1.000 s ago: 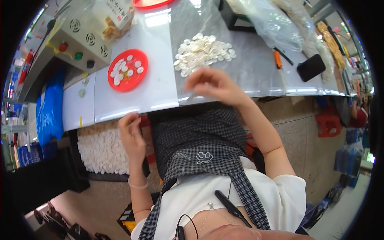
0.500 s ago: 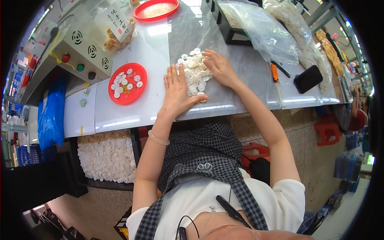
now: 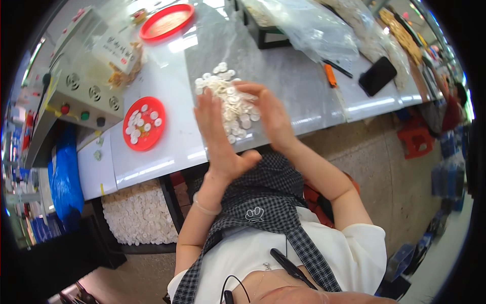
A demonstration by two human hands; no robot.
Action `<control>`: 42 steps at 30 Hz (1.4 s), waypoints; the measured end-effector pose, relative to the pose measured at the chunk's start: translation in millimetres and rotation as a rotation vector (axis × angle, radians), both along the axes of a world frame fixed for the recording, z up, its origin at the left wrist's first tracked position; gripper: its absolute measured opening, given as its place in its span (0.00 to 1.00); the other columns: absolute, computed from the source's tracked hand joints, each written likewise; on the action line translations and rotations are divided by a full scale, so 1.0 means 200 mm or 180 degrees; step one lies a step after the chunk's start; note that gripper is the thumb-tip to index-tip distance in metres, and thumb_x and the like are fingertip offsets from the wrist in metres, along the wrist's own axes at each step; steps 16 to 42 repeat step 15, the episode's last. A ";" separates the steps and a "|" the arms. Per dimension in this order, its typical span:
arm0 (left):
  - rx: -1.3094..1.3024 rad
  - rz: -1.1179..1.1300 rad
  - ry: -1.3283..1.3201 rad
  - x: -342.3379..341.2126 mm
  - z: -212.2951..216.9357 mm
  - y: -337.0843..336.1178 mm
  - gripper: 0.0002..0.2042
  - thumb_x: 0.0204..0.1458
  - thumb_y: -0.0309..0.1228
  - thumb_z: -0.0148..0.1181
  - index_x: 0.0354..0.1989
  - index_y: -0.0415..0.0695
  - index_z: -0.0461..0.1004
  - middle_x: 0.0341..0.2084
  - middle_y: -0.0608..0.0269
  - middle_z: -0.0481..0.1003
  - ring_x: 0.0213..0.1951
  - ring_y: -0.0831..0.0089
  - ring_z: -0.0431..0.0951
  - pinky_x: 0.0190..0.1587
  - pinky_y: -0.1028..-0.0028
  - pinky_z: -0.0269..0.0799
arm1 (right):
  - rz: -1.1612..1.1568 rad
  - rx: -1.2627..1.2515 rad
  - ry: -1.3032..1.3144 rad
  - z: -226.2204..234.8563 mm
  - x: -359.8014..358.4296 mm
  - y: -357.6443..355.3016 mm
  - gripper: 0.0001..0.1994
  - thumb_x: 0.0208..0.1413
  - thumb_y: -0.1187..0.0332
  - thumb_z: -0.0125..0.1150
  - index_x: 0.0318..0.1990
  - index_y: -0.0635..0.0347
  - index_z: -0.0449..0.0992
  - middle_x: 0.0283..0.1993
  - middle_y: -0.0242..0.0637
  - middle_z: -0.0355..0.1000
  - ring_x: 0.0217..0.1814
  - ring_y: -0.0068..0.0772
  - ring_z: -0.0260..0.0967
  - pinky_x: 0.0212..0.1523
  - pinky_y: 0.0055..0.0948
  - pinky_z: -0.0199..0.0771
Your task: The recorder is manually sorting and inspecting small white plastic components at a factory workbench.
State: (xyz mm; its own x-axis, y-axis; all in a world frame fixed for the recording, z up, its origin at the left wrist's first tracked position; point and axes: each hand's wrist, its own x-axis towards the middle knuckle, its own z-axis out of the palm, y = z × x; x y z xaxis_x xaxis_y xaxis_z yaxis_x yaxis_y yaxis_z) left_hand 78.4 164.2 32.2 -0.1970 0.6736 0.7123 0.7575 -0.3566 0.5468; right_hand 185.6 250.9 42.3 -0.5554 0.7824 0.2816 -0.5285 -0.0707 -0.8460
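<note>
Near the tabletop's (image 3: 167, 152) front edge, both hands hover with fingers spread flat, pinching nothing. Each grip is wide, palms turned toward one another: the left hand (image 3: 220, 134) stands on the near left, the right hand (image 3: 271, 116) on the near right.

Between them, and running on past the fingertips, lies the pile of white discs (image 3: 228, 99). These are small, round, pale pieces, like buttons, heaped loosely on a clear plastic sheet (image 3: 283, 76). Whether the palms touch the discs cannot be told. The heap is longer than wide, its long axis running from the near right, between the palms, to the far left, where loose discs scatter out.

Left of the left hand sits a red dish (image 3: 144, 124) holding a few of the same white discs. Farther left stands a grey box with coloured knobs (image 3: 83, 99). At the far left rests a second, larger red dish (image 3: 167, 21). Far right lie an orange-handled tool (image 3: 330, 75) and a black phone (image 3: 377, 76).
</note>
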 end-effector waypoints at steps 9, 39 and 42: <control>0.1355 -0.0621 0.1561 -0.11 0.02 -0.06 0.33 0.62 0.60 0.24 0.44 0.48 0.74 0.46 0.48 0.79 0.53 0.53 0.76 0.70 0.51 0.43 | 0.2065 -0.0753 -0.0286 -0.06 -0.05 -0.40 0.31 0.68 0.48 0.40 0.66 0.67 0.56 0.66 0.44 0.61 0.67 0.35 0.59 0.69 0.32 0.54; 0.1007 -0.0191 -0.1236 -0.22 0.18 0.01 0.27 0.67 0.50 0.35 0.70 0.52 0.55 0.70 0.48 0.53 0.71 0.50 0.49 0.74 0.56 0.36 | 0.0298 0.2119 0.0028 0.22 -0.06 -0.59 0.31 0.67 0.50 0.43 0.71 0.58 0.54 0.77 0.46 0.40 0.81 0.50 0.26 0.74 0.52 0.21; 0.1007 -0.0191 -0.1236 -0.22 0.18 0.01 0.27 0.67 0.50 0.35 0.70 0.52 0.55 0.70 0.48 0.53 0.71 0.50 0.49 0.74 0.56 0.36 | 0.0298 0.2119 0.0028 0.22 -0.06 -0.59 0.31 0.67 0.50 0.43 0.71 0.58 0.54 0.77 0.46 0.40 0.81 0.50 0.26 0.74 0.52 0.21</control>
